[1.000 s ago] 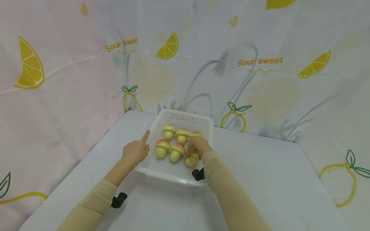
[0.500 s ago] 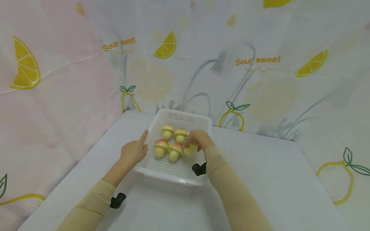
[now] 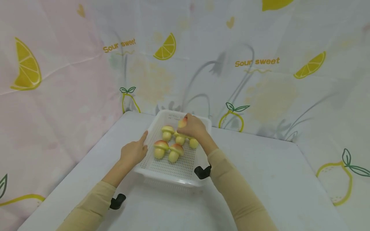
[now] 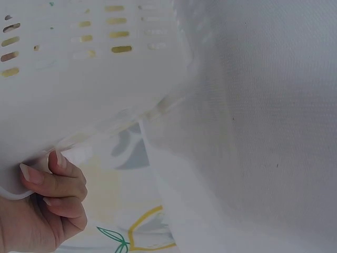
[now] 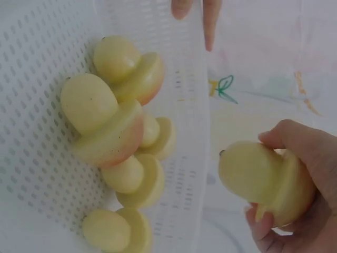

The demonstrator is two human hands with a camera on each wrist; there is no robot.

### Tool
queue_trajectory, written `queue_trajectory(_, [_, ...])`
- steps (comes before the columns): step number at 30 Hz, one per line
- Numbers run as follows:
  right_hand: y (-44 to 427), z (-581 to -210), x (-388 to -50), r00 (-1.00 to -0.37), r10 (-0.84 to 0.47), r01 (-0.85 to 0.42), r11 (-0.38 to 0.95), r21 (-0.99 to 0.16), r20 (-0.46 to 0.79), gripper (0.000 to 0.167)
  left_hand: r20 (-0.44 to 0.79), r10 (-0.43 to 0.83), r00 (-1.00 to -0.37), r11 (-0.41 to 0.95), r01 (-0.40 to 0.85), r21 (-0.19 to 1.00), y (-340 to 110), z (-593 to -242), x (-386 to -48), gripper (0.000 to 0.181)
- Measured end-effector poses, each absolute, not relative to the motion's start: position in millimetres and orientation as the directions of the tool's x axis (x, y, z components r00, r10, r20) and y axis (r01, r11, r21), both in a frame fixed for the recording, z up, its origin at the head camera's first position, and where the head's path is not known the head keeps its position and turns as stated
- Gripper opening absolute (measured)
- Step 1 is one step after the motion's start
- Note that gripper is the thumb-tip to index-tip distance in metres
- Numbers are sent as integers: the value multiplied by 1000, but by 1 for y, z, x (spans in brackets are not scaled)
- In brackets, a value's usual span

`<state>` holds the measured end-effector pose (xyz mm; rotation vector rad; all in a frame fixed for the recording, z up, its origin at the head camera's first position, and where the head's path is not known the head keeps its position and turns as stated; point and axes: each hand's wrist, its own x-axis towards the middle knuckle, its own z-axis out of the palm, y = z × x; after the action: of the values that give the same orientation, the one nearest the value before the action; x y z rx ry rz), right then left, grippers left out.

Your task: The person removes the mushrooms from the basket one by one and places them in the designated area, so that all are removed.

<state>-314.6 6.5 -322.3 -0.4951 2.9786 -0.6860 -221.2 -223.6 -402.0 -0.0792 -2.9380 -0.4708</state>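
Right wrist: holding a mushroom round its cap in the right hand, above the basket gripped by the left hand, and risking, through too loose a pinch, a drop onto other mushrooms below the grip.

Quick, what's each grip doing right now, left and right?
Left grip: closed, holding the white perforated plastic basket by its rim.
Right grip: closed, holding a yellowish mushroom-shaped piece with a reddish cap.
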Motion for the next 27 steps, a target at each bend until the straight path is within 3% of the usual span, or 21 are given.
queue_trajectory(13, [10, -313, -306, -854, -337, -492, 771, -404, 397, 47, 153, 22, -988, 949, 68, 307, -223, -400, -222, 58])
queue_trajectory(27, [8, -298, -297, -768, -353, -591, 712, -379, 535, 45, 115, 4, -993, 951, 39, 306, -222, -397, -221, 59])
